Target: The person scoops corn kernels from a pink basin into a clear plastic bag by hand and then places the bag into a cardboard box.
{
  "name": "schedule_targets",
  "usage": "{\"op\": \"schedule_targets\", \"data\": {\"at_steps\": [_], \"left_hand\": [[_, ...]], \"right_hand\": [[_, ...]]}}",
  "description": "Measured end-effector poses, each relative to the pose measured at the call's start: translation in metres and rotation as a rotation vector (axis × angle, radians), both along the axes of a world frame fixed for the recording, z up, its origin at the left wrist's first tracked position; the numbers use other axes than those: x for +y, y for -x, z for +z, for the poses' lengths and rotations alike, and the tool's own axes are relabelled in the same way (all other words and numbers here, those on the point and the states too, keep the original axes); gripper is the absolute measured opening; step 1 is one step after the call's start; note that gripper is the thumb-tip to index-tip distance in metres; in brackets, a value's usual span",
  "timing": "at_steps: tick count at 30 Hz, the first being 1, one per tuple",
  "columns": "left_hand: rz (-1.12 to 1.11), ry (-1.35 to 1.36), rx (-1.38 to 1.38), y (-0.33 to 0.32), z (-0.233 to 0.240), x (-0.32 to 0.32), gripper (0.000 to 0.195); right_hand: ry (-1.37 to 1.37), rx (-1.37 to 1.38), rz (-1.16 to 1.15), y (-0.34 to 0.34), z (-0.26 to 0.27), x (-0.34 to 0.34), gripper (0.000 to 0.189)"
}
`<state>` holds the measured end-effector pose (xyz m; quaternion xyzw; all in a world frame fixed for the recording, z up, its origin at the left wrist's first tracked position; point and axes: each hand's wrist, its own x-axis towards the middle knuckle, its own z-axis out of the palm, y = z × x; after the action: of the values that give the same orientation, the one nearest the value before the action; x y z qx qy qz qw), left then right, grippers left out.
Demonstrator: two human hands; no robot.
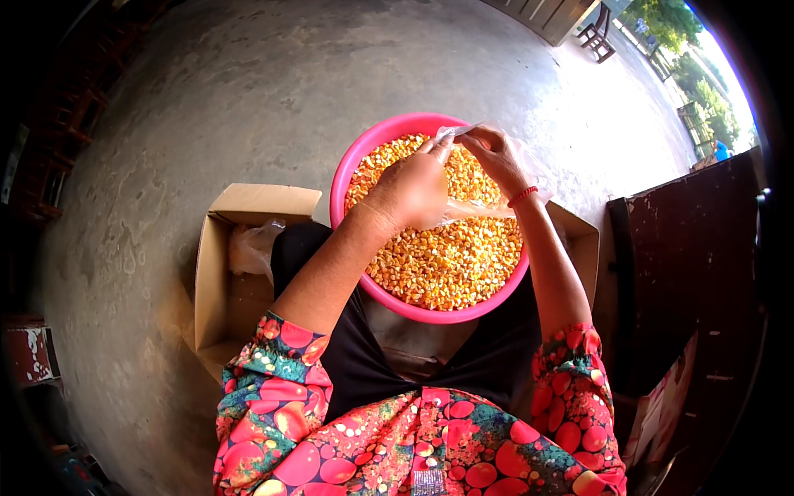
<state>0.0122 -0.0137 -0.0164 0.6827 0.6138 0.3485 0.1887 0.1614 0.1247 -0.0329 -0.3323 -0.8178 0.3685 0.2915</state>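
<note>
A round pink plastic basin (pixel 417 313) full of loose yellow-orange corn kernels (pixel 434 266) stands at my knees. Over the basin's far half, both my hands grip a clear plastic bag (pixel 477 209). My left hand (pixel 412 189) is closed on the bag, its fingertips at the bag's upper edge. My right hand (pixel 494 155), with a red beaded bracelet at the wrist, pinches that edge just to the right. The bag's film hangs between the hands and spreads behind my right wrist. Whether anything lies inside it I cannot tell.
An open cardboard box (pixel 214 279) on my left holds a clear plastic bag (pixel 254 248) with something in it. Another cardboard box (pixel 577 248) shows at the right, beside dark red wooden furniture (pixel 688 260). A wooden chair (pixel 597 37) stands far off at the upper right.
</note>
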Motion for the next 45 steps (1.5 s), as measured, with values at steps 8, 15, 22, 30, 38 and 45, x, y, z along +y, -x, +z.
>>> {"op": "schedule_targets", "data": {"at_steps": [8,15,22,30,38,45], "left_hand": [[-0.052,-0.038,-0.035,0.005,0.001,0.000,0.069],[-0.053,-0.047,-0.017,0.004,-0.007,0.003,0.067],[-0.062,-0.058,-0.025,0.006,-0.002,0.001,0.066],[-0.079,-0.057,-0.056,0.004,-0.002,0.001,0.068],[0.002,-0.091,0.126,0.005,-0.019,0.010,0.076],[-0.061,-0.011,-0.050,0.005,0.000,0.000,0.070]], "right_hand": [[0.079,0.068,0.051,-0.027,0.020,-0.068,0.013],[0.170,0.002,0.099,-0.057,0.004,-0.123,0.011],[-0.211,-0.265,0.036,-0.088,-0.035,-0.133,0.029],[-0.169,-0.393,-0.020,-0.067,-0.065,-0.144,0.052],[-0.240,-0.292,0.206,-0.020,-0.047,-0.156,0.049],[-0.429,-0.185,0.403,-0.002,-0.052,-0.155,0.013]]}}
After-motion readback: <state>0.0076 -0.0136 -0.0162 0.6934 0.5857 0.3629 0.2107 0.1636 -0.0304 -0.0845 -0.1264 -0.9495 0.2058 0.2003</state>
